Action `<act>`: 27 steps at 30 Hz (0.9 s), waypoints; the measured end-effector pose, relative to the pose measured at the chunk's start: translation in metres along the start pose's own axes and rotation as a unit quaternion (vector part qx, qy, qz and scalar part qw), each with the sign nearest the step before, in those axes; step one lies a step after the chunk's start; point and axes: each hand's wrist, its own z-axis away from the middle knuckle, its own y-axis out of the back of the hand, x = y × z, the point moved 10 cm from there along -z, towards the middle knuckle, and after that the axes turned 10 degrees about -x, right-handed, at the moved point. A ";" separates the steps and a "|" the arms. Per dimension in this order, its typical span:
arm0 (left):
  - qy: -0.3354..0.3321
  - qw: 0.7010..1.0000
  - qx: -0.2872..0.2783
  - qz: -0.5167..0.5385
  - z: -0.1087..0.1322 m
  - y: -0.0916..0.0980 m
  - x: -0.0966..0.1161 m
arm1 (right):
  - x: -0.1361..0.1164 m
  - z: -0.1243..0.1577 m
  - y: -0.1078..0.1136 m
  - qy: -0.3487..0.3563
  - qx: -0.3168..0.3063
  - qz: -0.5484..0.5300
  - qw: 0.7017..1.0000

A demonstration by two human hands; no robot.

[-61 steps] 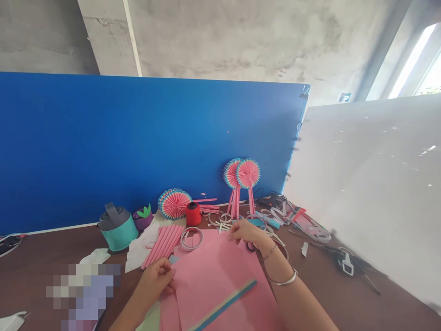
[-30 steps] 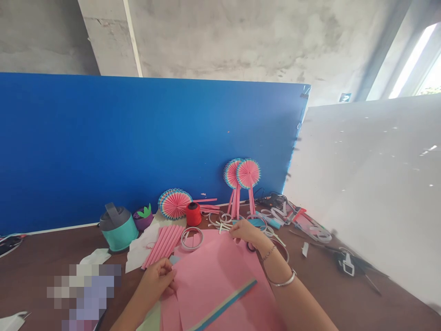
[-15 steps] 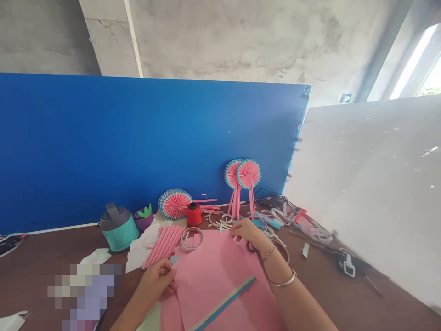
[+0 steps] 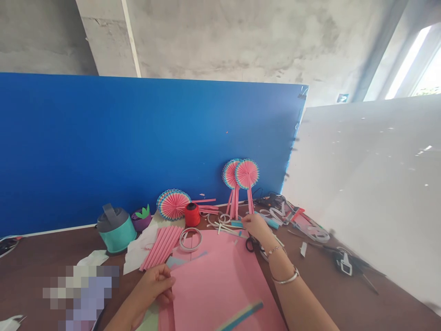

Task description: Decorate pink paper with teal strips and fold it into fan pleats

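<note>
Pinched at its left edge, a large pink paper sheet (image 4: 217, 280) is in my left hand (image 4: 160, 282). A blurred cream and blue stripe lies across its lower part. My right hand (image 4: 257, 227) is farther back, above the sheet's far right side, fingers closed near the black scissors handle (image 4: 250, 244) and some strips; what its fingertips hold, if anything, is too small to make out. A roll of tape (image 4: 190, 240) lies behind the sheet, beside a pleated pink paper piece (image 4: 161, 248).
Along the blue panel (image 4: 138, 138) stand a teal container (image 4: 117, 230), a purple pot (image 4: 141, 220), a red thread spool (image 4: 192, 215) and round paper fans (image 4: 174, 204). Cut strips and tape rolls are scattered at the back right, with a black tool (image 4: 344, 262) farther right.
My right hand has moved right, away from the sheet's far edge. The sheet has shifted and its stripe has moved right. My left hand still pinches its edge.
</note>
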 end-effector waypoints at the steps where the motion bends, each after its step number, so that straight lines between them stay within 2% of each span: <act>1: 0.010 1.000 -0.011 0.000 0.000 -0.002 -0.003 | -0.001 0.000 -0.001 0.000 0.003 0.020 1.000; 8: 0.006 0.997 -0.054 -0.045 -0.005 -0.007 -0.008 | -0.003 -0.002 -0.017 0.007 0.005 0.118 0.993; 18: 0.017 0.994 -0.032 -0.107 -0.017 -0.002 -0.017 | -0.006 -0.004 -0.034 0.036 -0.038 0.166 0.985; 24: 0.015 0.990 -0.035 -0.138 -0.005 -0.007 -0.002 | -0.013 0.000 -0.041 0.038 -0.053 0.169 0.983; 27: 0.026 0.985 -0.052 -0.165 0.000 -0.013 0.003 | -0.025 0.004 -0.046 0.061 -0.075 0.158 0.983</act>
